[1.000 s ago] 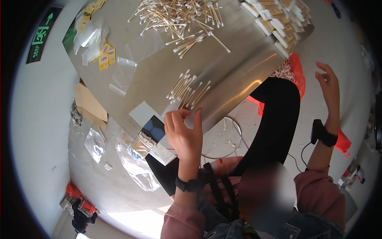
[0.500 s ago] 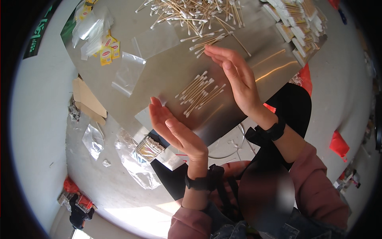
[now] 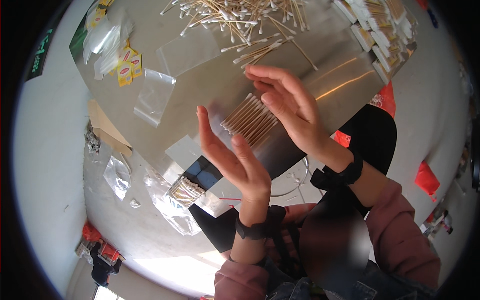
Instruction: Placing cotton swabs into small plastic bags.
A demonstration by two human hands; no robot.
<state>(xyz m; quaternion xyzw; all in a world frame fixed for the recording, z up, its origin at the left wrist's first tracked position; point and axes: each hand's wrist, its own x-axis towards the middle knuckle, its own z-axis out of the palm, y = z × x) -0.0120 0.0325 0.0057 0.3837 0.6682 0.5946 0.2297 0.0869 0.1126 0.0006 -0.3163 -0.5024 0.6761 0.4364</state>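
Note:
Between my two hands a flat row of cotton swabs (image 3: 251, 121) lies on the metal tabletop (image 3: 200, 85), the sticks side by side and slanting from lower left to upper right. My left hand (image 3: 235, 162) is by the row's lower-left ends, fingers stretched and thumb apart. At the upper-right ends stands my right hand (image 3: 299, 112), open too, its palm turned toward the swabs and covering some tips. Neither hand grips anything; whether the palms touch the swab ends, I cannot tell.
A heap of loose swabs (image 3: 245, 17) spreads at the far edge, with stacked swab packs (image 3: 377, 35) at far right. Clear plastic bags (image 3: 156, 97) and yellow cards (image 3: 125, 72) lie to the left. An open container of swabs (image 3: 187, 191) sits by the near edge. Another person (image 3: 102, 265) shows at lower left.
My hands have come closer to the swabs from both sides. The loose, uneven group is now a tighter, more even row.

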